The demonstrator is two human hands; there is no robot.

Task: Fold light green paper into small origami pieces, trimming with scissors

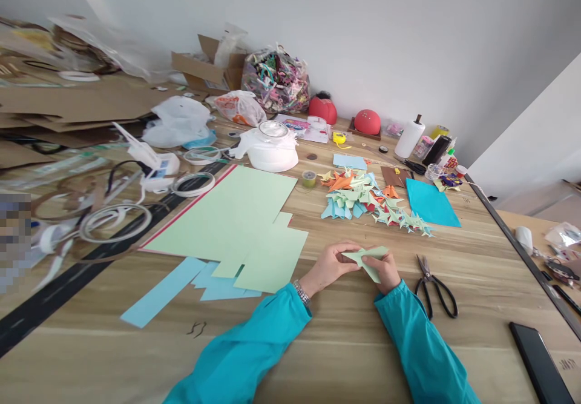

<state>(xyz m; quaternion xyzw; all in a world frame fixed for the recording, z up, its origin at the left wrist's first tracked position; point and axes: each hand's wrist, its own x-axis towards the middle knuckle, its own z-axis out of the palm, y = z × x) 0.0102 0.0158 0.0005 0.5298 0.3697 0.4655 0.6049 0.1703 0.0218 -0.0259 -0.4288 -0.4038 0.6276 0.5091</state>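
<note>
Between my two hands is a folded piece of pale green paper point(373, 271), with pointed flaps like an origami figure. My left hand point(327, 266) pinches its left side, and a metal watch band circles that wrist. My right hand point(385, 269) grips the right side, thumb on top. Beyond my hands lies a pile of folded paper cranes point(354, 195) in green, orange, blue and red. Black-handled scissors point(426, 280) rest to the right of my right hand, blades slightly apart. Pale green paper sheets point(227, 216) spread out to the left, over light blue strips point(163, 292).
A phone point(542, 361) lies at the lower right. A spool of thread point(309, 178) and a turquoise sheet point(431, 203) flank the crane pile. Tape rolls point(115, 222) and cables crowd the left. Red pincushion-like domes point(367, 122), bags and a cardboard box point(202, 71) line the wall.
</note>
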